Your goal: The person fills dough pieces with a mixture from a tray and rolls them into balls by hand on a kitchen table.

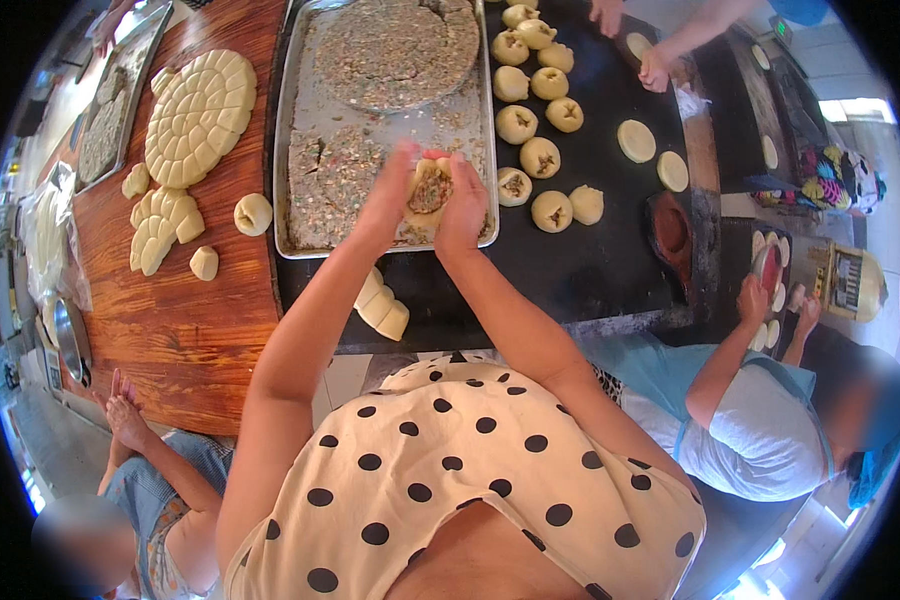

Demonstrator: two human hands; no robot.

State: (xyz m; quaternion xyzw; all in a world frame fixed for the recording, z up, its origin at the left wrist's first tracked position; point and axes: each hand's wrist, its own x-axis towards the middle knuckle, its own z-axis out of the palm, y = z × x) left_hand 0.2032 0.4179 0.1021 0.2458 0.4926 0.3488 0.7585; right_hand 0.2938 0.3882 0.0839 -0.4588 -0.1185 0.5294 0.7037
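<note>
Here, my right fingers point(460, 178) curl around the filled dough point(431, 190) above the metal tray point(305, 85), its far edge cut off; my left fingers point(400, 168) are blurred just beside, their grip I cannot tell.

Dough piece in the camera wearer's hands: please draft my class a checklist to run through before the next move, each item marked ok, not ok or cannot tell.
1. Dough piece supported: ok, it sits between the left hand and right hand.
2. Filling inside: ok, it shows in the opening.
3. Dough closed over the filling: not ok, the top gapes.
4. Left hand's exact finger grip: cannot tell, blurred.
5. Underside free of tears: cannot tell, hidden.
6. Filling available: ok, a large slab lies in the tray.
</note>
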